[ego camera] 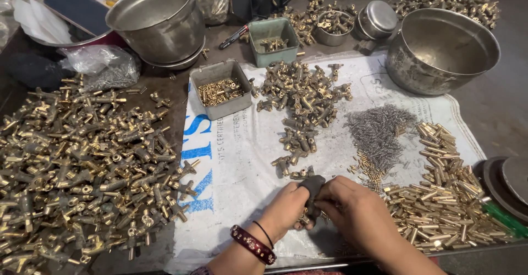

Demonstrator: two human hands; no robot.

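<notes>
Two hands — left hand (285, 208), right hand (352, 209) — on brass fitting (304, 218)

Small brass fitting (304, 218) — pinched between fingertips.

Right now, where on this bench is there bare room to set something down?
The white sack cloth is bare between the big brass fitting heap and the central fitting pile, below the grey tray. Right of the springs, brass tubes crowd it. The hands fill the near edge.
</notes>
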